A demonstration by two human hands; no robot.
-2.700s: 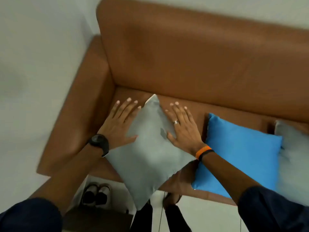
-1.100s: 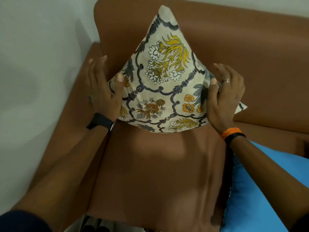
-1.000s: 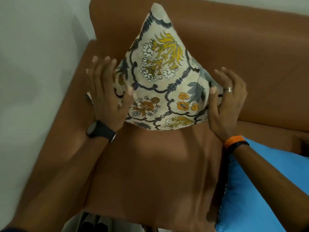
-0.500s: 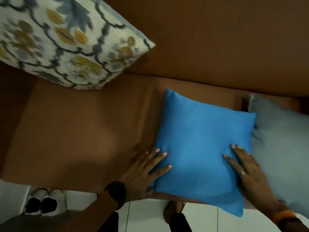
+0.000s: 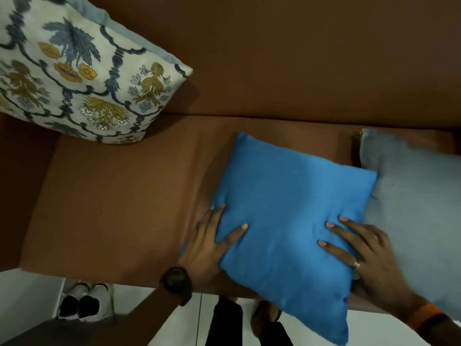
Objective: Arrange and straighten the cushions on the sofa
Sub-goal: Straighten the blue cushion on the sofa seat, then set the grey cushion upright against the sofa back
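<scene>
- Sofa (image 5: 119, 208), brown, fills most of the view; backrest runs along the top, seat below it, front edge meeting pale floor at the bottom.
- Patterned cushion (image 5: 74, 71), cream with blue and yellow floral print, stands at the upper left, leaning on the backrest, lower edge on the seat. Well apart from my hands.
- Blue cushion (image 5: 287, 221), plain, lies flat on the seat right of centre, turned at an angle; its lower right corner overhangs the front edge of the seat.
- Grey cushion (image 5: 419, 208), plain, lies at the far right, touching the blue cushion's right side and partly cut off by the frame.
- My right hand (image 5: 374, 260) rests on the blue cushion's right edge, fingers (image 5: 334, 250) spread wide and pressed flat on the fabric; ring on one finger, orange band at the wrist.
- My left hand (image 5: 207, 248) holds the blue cushion's left edge: thumb on top, the other fingers beside or under the edge, against the seat. Black watch (image 5: 177, 283) at the wrist.
- Shoes (image 5: 84, 303), a white pair, stand on the floor at the lower left, just in front of the sofa.
</scene>
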